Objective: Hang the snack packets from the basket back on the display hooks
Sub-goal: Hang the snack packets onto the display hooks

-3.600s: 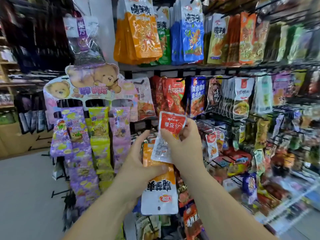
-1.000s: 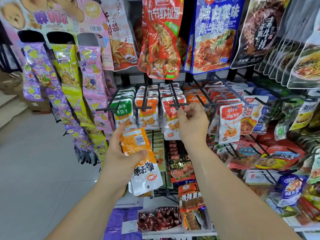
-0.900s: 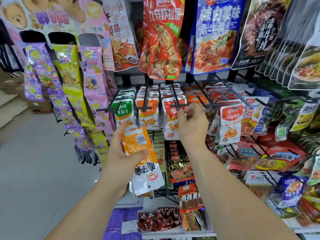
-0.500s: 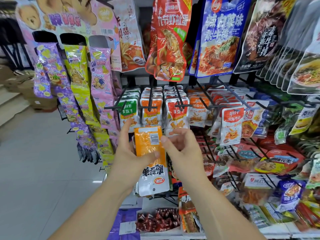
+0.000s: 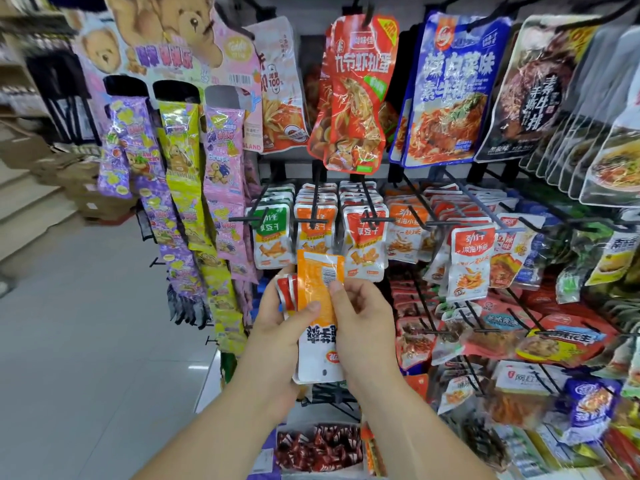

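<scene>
My left hand point(image 5: 277, 327) grips a small stack of snack packets, an orange and white packet point(image 5: 320, 306) in front and red and white packets point(image 5: 285, 289) fanned out behind it. My right hand point(image 5: 363, 317) pinches the right edge of the orange packet with thumb and fingers. Both hands are held just below a row of black display hooks point(image 5: 313, 223) carrying small green, orange and red packets point(image 5: 367, 244). No basket is in view.
Larger red point(image 5: 353, 95) and blue point(image 5: 450, 91) snack bags hang above. Strips of purple, yellow and pink candy point(image 5: 180, 188) hang on a bear-topped stand at the left. More packed hooks point(image 5: 519, 334) jut out at right. A tray of wrapped sweets point(image 5: 318, 448) sits below. Tiled floor point(image 5: 86, 341) lies at left.
My right hand left the hook with the red packet hanging there and came down to the orange packet. The view moved closer and slightly lower.
</scene>
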Available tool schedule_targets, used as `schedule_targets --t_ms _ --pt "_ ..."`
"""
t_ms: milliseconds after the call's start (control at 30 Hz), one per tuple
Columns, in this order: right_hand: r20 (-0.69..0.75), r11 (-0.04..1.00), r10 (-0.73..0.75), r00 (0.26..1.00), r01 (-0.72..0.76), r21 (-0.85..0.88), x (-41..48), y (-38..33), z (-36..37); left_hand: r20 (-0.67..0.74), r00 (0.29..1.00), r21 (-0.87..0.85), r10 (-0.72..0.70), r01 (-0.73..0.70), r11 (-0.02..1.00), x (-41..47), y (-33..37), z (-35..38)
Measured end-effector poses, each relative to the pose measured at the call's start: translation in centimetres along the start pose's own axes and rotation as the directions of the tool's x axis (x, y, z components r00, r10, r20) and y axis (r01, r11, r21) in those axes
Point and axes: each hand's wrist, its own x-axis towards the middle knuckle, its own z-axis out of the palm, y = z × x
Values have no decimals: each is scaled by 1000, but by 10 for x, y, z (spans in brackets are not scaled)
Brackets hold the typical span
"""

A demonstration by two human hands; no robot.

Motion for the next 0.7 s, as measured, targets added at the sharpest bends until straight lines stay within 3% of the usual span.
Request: schedule_targets --t_ms 133,300,400,600,633,700 --pt "-2 995 -96 995 96 -25 -10 5 22 -3 1000 0 -16 16 1000 -4 9 -17" --pt "180 991 -105 978 117 -61 -17 6 42 -24 1000 -12 5 -5 1000 -4 23 -42" --pt "210 973 -153 966 184 -138 -18 5 56 0 1000 -96 -5 5 995 -3 40 -65" --pt "100 853 -366 925 376 -361 -34 14 105 19 999 -78 42 -40 996 3 65 -113" --pt "118 808 -427 897 437 -395 -38 15 112 9 998 -84 56 -55 995 5 71 -121" --pt "287 691 -508 812 583 -426 -42 18 118 -5 998 -107 62 -62 992 9 87 -139"
